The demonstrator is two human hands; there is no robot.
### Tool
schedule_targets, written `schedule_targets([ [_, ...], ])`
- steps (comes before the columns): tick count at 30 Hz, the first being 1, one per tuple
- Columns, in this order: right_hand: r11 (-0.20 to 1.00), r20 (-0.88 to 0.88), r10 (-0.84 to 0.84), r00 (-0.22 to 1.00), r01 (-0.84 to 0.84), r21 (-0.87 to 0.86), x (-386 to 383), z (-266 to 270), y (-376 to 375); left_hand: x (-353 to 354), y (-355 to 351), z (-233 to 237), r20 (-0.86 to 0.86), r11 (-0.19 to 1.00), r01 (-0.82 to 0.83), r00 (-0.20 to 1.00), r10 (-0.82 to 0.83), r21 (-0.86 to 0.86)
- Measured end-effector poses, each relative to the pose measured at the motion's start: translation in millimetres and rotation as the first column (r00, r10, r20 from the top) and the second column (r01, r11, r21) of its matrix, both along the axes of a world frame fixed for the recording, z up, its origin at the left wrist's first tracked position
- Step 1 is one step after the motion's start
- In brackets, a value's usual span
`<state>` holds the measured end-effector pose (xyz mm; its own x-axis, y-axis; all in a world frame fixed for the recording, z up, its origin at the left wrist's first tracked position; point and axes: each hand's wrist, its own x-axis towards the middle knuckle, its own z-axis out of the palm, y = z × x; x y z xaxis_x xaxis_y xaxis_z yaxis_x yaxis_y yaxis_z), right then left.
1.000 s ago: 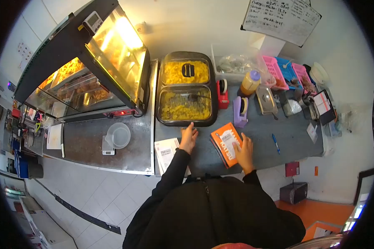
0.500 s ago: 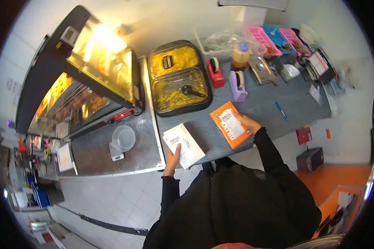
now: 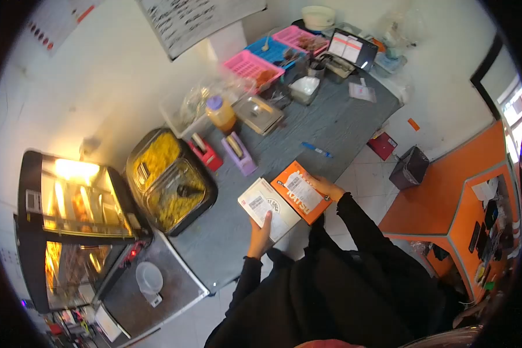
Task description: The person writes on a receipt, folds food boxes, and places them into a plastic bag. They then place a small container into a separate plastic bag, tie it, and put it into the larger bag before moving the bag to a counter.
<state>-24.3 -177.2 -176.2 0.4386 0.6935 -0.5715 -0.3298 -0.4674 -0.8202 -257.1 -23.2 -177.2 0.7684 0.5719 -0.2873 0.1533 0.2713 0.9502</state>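
My left hand grips a white cardboard food box with a stuck-on label and a round black print, its thumb on top. My right hand holds the right side of an orange food box, which bears the letters "KATSU" and a white label. Both boxes are side by side near the front edge of the dark counter, their near edges meeting or almost meeting. The fingers under each box are hidden.
Left of the boxes stands a black two-part food container with yellow food. Beyond it is a lit display warmer. Red and purple tape dispensers, a sauce bottle and a blue pen lie farther back.
My view has turned to the right. The white and orange boxes, apart before, are now side by side, each still in the same hand.
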Motion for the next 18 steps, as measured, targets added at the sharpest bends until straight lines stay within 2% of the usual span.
schedule_targets([
  [1, 0.999, 0.022, 0.006, 1.0, -0.005, -0.04, 20, 2, -9, 18, -10, 3, 0.014, 1.0, 0.007, 1.0, -0.008, 0.03],
  [3, 0.985, 0.235, -0.168, 0.957, 0.155, 0.075, 63, -48, -14, 51, -29, 8, -0.027, 0.995, -0.077, 0.997, 0.079, 0.057],
  [4, 0.965, 0.335, -0.257, 0.907, 0.219, 0.146, 85, -66, -19, 63, -31, 0, -0.046, 0.996, -0.058, 0.997, 0.061, 0.061],
  [5, 0.948, 0.398, -0.315, 0.861, 0.306, 0.088, 104, -48, -25, 77, -32, -9, -0.06, 0.997, -0.039, 0.997, 0.043, 0.063],
  [7, 0.964, 0.628, -0.187, 0.755, 0.265, -0.032, 156, -130, -34, 97, -38, -19, -0.103, 0.999, -0.025, 0.994, 0.022, -0.031],
  [9, 0.96, 0.728, 0.127, 0.674, 0.103, -0.262, 178, -98, -37, 114, -45, -18, -0.155, 0.997, -0.066, 0.985, 0.073, 0.049],
  [11, 0.994, 0.746, 0.068, 0.663, 0.023, -0.111, 195, -106, -24, 130, -49, -19, -0.192, 0.995, -0.061, 0.979, 0.075, 0.076],
  [12, 0.987, 0.667, -0.144, 0.731, 0.058, 0.15, 198, -101, -18, 138, -51, -22, -0.184, 0.996, -0.084, 0.979, 0.089, 0.035],
  [13, 0.915, 0.531, -0.323, 0.783, 0.114, 0.388, 201, -94, -12, 147, -54, -22, -0.185, 0.994, -0.113, 0.977, 0.108, -0.015],
  [15, 0.889, 0.533, -0.396, 0.748, 0.166, 0.426, 212, -77, -14, 166, -63, -16, -0.157, 0.984, -0.173, 0.974, 0.165, -0.041],
  [16, 0.915, 0.594, -0.373, 0.713, 0.176, 0.363, 218, -69, -29, 174, -62, -20, -0.177, 0.971, -0.234, 0.959, 0.223, -0.041],
  [18, 0.951, 0.704, -0.31, 0.64, 0.207, 0.231, 228, -46, -64, 187, -60, -22, -0.182, 0.972, -0.236, 0.955, 0.233, 0.005],
])
